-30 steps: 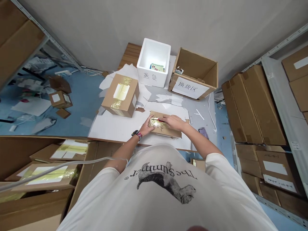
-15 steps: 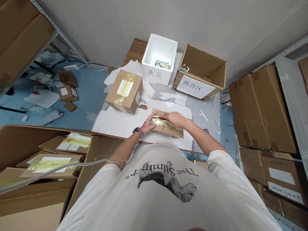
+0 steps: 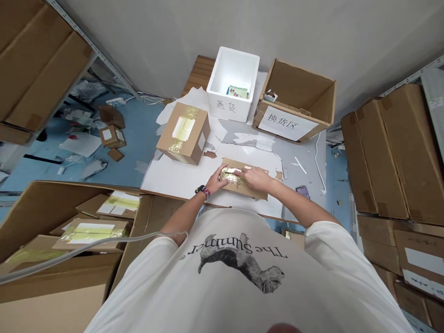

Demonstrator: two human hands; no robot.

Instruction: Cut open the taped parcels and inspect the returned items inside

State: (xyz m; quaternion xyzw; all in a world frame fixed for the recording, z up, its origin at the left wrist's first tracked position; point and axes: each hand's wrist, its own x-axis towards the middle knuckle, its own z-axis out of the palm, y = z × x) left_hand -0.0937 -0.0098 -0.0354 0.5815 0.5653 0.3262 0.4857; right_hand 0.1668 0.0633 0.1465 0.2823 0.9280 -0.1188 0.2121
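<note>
A small flat cardboard box (image 3: 244, 188) lies in front of me, yellowish tape and dark handwriting on its top. My left hand (image 3: 217, 180) grips its left end, thumb on the near side and fingers at the far edge. My right hand (image 3: 255, 177) is closed over the top of the box, index finger stretched along the tape. The slim red and dark tool in it, which looks like a box cutter, is mostly hidden by the fingers now. Behind my left hand stands a larger taped cardboard box (image 3: 189, 132) with a white label.
A white foam box (image 3: 231, 108) and an open cardboard box (image 3: 294, 127) with a paper sign stand at the back. A phone (image 3: 303, 192) lies right. A large carton (image 3: 138, 217) holding parcels stands left; stacked cartons (image 3: 391, 152) fill the right side.
My right hand has shifted slightly along the top of the small box, and less of the red tool shows. My left hand keeps its hold. The view has turned slightly.
</note>
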